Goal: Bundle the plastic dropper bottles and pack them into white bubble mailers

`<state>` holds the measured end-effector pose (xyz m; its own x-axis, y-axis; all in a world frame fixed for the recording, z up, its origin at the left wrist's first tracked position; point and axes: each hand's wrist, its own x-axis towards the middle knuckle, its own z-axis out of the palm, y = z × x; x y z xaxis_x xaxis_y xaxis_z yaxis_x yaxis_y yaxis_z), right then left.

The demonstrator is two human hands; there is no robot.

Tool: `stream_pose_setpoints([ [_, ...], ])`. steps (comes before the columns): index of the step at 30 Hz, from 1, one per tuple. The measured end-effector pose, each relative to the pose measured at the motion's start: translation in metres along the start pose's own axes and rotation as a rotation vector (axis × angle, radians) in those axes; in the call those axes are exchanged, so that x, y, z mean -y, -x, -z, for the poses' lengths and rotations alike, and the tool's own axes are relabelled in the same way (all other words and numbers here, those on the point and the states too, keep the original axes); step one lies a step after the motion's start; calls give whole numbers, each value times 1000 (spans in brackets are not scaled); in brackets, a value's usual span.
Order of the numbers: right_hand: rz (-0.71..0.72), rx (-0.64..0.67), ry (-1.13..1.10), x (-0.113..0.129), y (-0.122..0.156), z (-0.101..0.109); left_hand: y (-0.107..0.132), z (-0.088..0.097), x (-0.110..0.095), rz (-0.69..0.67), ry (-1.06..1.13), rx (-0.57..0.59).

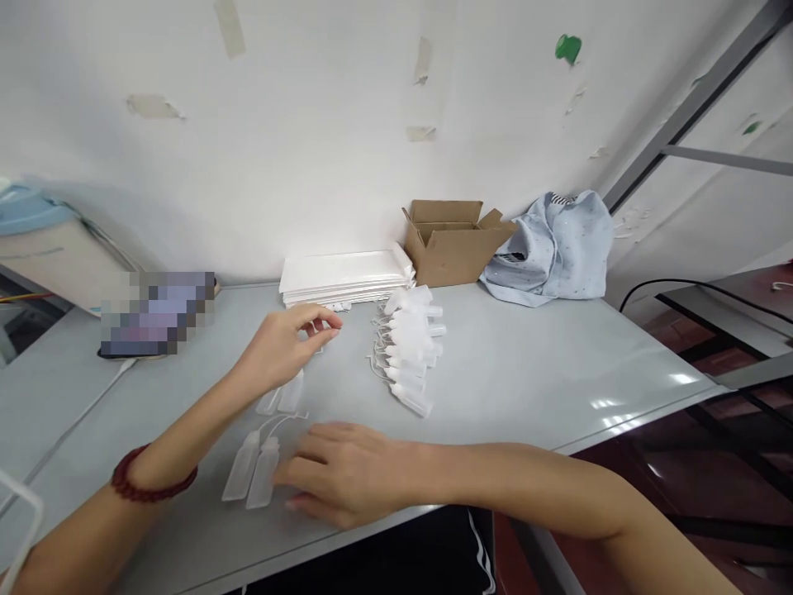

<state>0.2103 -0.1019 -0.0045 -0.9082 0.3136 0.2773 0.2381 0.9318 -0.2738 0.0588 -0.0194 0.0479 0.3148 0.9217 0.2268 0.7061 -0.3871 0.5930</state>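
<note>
My left hand (291, 343) hovers over the table with thumb and forefinger tips brought together; whatever may be between them is too small to make out. Beneath its wrist lies a pair of translucent plastic squeeze bottles (291, 392), partly covered. Two more squeeze bottles (263, 475), flat and with thin tethers at their necks, rest nearer the front edge. Beside the right one of these is my right hand (347, 475), palm down, slightly blurred, fingers apart; whether it touches the bottle I cannot tell. A row of several similar bottles (409, 351) lies overlapping at mid-table.
Against the wall are a stack of white padded envelopes (347, 273), an open cardboard box (455, 248) and a light blue cloth bag (557, 248). A phone (158, 314), blurred out, lies at left with a white cable (80, 421). Small white pieces (339, 307) sit by the envelopes.
</note>
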Motion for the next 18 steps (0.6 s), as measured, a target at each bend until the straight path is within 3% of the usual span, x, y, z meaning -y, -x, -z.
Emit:
stream_pose_setpoints([
  [5,-93,41,55,3,-8,-4,29,10,-16,59,238,-110],
  [13,-79,77,136,2,-10,-5,29,10,-20,162,448,-172],
  [18,-76,-86,153,-3,5,3,30,9,-17,240,608,-188],
])
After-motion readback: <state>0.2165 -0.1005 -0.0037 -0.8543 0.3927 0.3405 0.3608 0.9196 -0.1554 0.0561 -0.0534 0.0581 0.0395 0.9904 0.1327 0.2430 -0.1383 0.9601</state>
